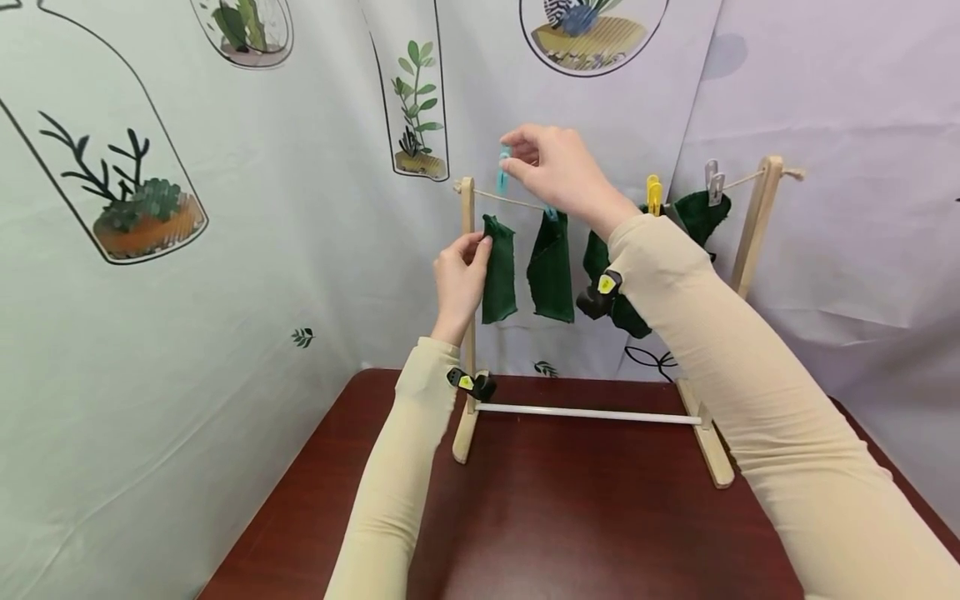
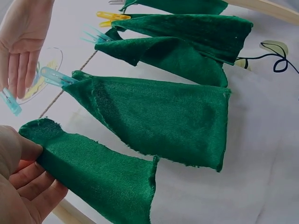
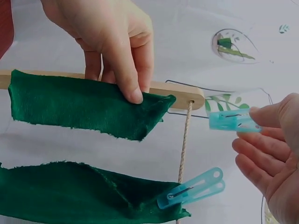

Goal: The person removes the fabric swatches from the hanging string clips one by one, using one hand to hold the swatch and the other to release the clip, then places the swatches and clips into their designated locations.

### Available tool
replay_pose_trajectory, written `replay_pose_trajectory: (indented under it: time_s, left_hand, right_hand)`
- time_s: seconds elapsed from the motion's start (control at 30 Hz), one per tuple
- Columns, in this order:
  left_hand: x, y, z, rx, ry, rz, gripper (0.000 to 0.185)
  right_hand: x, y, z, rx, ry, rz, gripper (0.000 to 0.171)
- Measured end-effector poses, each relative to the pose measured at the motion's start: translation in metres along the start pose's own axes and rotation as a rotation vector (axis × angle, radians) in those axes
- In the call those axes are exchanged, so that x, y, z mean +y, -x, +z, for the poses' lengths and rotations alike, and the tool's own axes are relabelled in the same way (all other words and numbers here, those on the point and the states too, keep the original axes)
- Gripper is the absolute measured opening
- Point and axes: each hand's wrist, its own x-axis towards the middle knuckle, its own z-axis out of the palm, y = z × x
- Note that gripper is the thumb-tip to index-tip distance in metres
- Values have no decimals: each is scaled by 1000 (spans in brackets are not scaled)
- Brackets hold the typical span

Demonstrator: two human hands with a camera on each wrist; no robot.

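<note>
Left hand (image 1: 459, 279) pinching the upper corner of a frayed dark green cloth strip (image 1: 498, 269), thumb and fingers curled round its edge, pressing it up beside the left wooden post (image 1: 467, 250) of a small wooden drying rack on the dark red-brown bench (image 1: 555, 517). Strip hanging with its long axis vertical, top edge just below the thin twine line (image 1: 517, 200), not yet pegged.

Right hand (image 1: 558, 171) raised above the line, a translucent light-blue plastic clothespin (image 1: 503, 169) held between thumb and fingertips, remaining fingers loosely spread. Clothespin sitting just above and slightly right of the strip's held corner, long axis roughly vertical, jaw end toward the twine. Right hand clearly the nearer to the peg point; left hand directly beneath it, holding the cloth in place.

Further right along the line: a second green cloth piece (image 1: 551, 267) already fastened by another light-blue clothespin (image 3: 191, 188), then more green pieces with a yellow clothespin (image 1: 654, 193) and a grey clothespin (image 1: 712, 181) near the right post.
</note>
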Motion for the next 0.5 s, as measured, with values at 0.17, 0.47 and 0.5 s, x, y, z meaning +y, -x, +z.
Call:
replay_pose_trajectory:
  time_s: [0.17,0.47,0.5]
  left_hand:
    - [2,-1,0,-9,2,3,29]
    - [2,-2,-4,-12,54,-3,27]
    - [3,-2,-5,-11,59,-1,27]
  right_hand:
    - [3,4,-2,8,3,-37,46]
    - [10,12,-4,18,-13,-64,46]
    - [11,14,-6,21,-18,-55,47]
